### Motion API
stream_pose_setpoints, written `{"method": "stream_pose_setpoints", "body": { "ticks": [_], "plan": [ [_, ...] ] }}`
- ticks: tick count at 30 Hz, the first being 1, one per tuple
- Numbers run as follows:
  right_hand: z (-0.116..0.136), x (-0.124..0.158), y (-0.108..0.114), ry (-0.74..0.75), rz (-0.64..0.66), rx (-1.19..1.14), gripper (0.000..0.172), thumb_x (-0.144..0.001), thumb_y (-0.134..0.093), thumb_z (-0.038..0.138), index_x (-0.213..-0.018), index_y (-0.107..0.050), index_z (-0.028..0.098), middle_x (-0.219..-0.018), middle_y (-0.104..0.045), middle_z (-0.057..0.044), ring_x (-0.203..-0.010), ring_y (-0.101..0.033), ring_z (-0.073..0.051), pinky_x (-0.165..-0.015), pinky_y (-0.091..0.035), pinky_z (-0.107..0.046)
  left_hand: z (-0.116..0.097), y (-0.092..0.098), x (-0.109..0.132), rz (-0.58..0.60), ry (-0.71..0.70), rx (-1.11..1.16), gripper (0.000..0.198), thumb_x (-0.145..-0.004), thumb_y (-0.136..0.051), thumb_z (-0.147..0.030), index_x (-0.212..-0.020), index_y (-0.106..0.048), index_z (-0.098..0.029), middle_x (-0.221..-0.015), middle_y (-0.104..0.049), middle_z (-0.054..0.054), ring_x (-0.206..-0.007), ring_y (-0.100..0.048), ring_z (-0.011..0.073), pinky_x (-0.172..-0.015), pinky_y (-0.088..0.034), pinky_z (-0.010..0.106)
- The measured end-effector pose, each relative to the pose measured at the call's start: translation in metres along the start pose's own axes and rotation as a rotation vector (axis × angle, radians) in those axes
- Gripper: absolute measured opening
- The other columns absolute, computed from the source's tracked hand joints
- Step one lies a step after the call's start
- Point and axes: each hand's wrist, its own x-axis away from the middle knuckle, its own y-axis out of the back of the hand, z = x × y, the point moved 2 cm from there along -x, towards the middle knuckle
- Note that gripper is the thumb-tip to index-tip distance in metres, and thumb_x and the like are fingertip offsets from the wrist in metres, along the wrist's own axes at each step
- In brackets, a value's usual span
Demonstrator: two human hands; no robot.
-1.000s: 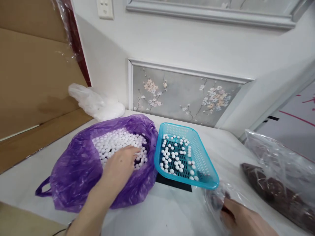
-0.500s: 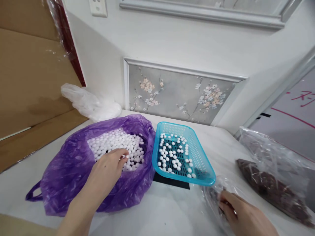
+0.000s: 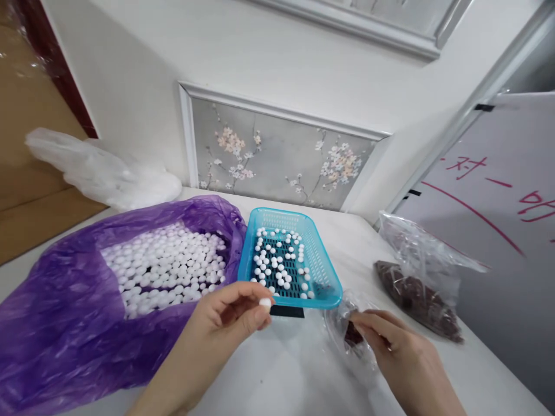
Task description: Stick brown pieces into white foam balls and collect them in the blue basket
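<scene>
My left hand (image 3: 225,329) pinches a small white ball (image 3: 265,303) between thumb and fingertips, in front of the basket's near edge. To its left a purple plastic bag (image 3: 65,300) lies open, full of white balls (image 3: 165,260). The blue plastic basket (image 3: 332,292) has loose white balls spread over its slotted bottom. At the lower right my right hand (image 3: 403,352) is closed, fingertips pressed together at a clear plastic bag (image 3: 347,341) with dark reddish-brown contents. What those fingertips grip, if anything, is hidden.
A larger clear bag (image 3: 427,289) of dark brown bits stands at the right, before a whiteboard (image 3: 498,231) with red writing. A white translucent bag (image 3: 108,179) sits at the back left near cardboard (image 3: 26,144). A wall (image 3: 303,86) closes off the back.
My left hand has come out of the purple bag to the right with a white ball in its pinch. My right hand stays at the clear bag. The view has swung right.
</scene>
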Motion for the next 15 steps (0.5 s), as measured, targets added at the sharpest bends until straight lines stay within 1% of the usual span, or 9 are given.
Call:
{"method": "stream_pose_setpoints", "body": {
  "ticks": [3, 6, 8, 10, 11, 12, 13, 14, 15],
  "plan": [
    [-0.006, 0.000, 0.002, -0.003, -0.042, -0.047, 0.027, -0.084, -0.050, 0.040, -0.077, -0.074, 0.029, -0.091, -0.076, 0.000, -0.073, -0.070, -0.018, -0.068, -0.050, -0.025, 0.003, -0.006, -0.001, 0.046, 0.076, 0.166, 0.008, -0.077, -0.074, -0.029, -0.083, -0.073, -0.023, -0.075, -0.066, -0.003, -0.072, -0.060, 0.0086, -0.071, -0.048, 0.016],
    [-0.004, 0.002, 0.006, -0.097, -0.035, -0.093, 0.022, -0.080, -0.056, 0.044, -0.079, -0.073, 0.030, -0.080, -0.076, 0.002, -0.070, -0.069, -0.020, -0.067, -0.050, -0.027, 0.006, -0.010, -0.001, 0.076, 0.158, 0.286, 0.009, -0.076, -0.076, -0.027, -0.083, -0.074, -0.022, -0.082, -0.068, -0.001, -0.077, -0.063, 0.0090, -0.076, -0.049, 0.018],
    [0.006, 0.005, 0.009, -0.184, -0.026, -0.170, 0.021, -0.076, -0.061, 0.048, -0.081, -0.072, 0.031, -0.073, -0.075, 0.003, -0.067, -0.068, -0.019, -0.064, -0.050, -0.027, 0.009, -0.012, -0.001, 0.082, 0.185, 0.323, 0.010, -0.075, -0.077, -0.026, -0.084, -0.075, -0.022, -0.083, -0.069, -0.001, -0.078, -0.064, 0.0091, -0.077, -0.049, 0.018],
    [0.023, 0.009, 0.010, -0.228, -0.057, -0.327, 0.019, -0.073, -0.067, 0.047, -0.081, -0.073, 0.031, -0.071, -0.075, 0.003, -0.066, -0.066, -0.018, -0.062, -0.050, -0.024, 0.012, -0.013, -0.001, 0.091, 0.189, 0.337, 0.011, -0.074, -0.078, -0.025, -0.084, -0.076, -0.022, -0.080, -0.070, -0.001, -0.075, -0.064, 0.0086, -0.074, -0.049, 0.017],
    [0.034, 0.011, 0.009, -0.219, -0.079, -0.437, 0.015, -0.072, -0.070, 0.044, -0.078, -0.074, 0.031, -0.072, -0.075, 0.003, -0.065, -0.066, -0.017, -0.061, -0.050, -0.023, 0.014, -0.014, -0.001, 0.100, 0.191, 0.343, 0.011, -0.073, -0.078, -0.025, -0.083, -0.076, -0.021, -0.078, -0.070, -0.001, -0.074, -0.064, 0.0083, -0.072, -0.049, 0.016],
    [0.046, 0.013, 0.007, -0.176, -0.092, -0.556, 0.008, -0.071, -0.073, 0.039, -0.074, -0.074, 0.031, -0.074, -0.076, 0.003, -0.066, -0.065, -0.016, -0.061, -0.050, -0.021, 0.015, -0.014, -0.002, 0.113, 0.193, 0.349, 0.011, -0.073, -0.078, -0.025, -0.084, -0.076, -0.021, -0.078, -0.070, -0.001, -0.073, -0.064, 0.0083, -0.072, -0.048, 0.016],
    [0.059, 0.014, 0.004, -0.090, -0.076, -0.692, 0.002, -0.070, -0.075, 0.032, -0.070, -0.075, 0.031, -0.076, -0.076, 0.002, -0.068, -0.065, -0.016, -0.062, -0.050, -0.021, 0.016, -0.015, -0.002, 0.128, 0.193, 0.359, 0.012, -0.073, -0.078, -0.025, -0.084, -0.077, -0.021, -0.078, -0.070, -0.001, -0.073, -0.064, 0.0085, -0.072, -0.048, 0.017],
    [0.071, 0.015, 0.000, -0.011, -0.048, -0.817, 0.004, -0.070, -0.075, 0.027, -0.068, -0.076, 0.030, -0.075, -0.075, 0.002, -0.069, -0.065, -0.016, -0.061, -0.050, -0.021, 0.017, -0.015, -0.002, 0.141, 0.193, 0.371, 0.012, -0.074, -0.078, -0.026, -0.084, -0.077, -0.020, -0.078, -0.070, 0.000, -0.074, -0.064, 0.0089, -0.072, -0.048, 0.017],
    [0.082, 0.015, -0.004, 0.044, -0.014, -0.921, 0.007, -0.071, -0.076, 0.024, -0.068, -0.076, 0.030, -0.070, -0.072, 0.002, -0.064, -0.063, -0.014, -0.059, -0.050, -0.021, 0.018, -0.016, -0.001, 0.153, 0.189, 0.381, 0.012, -0.074, -0.077, -0.026, -0.084, -0.077, -0.020, -0.078, -0.070, 0.000, -0.074, -0.063, 0.0092, -0.072, -0.048, 0.018]
  ]
}}
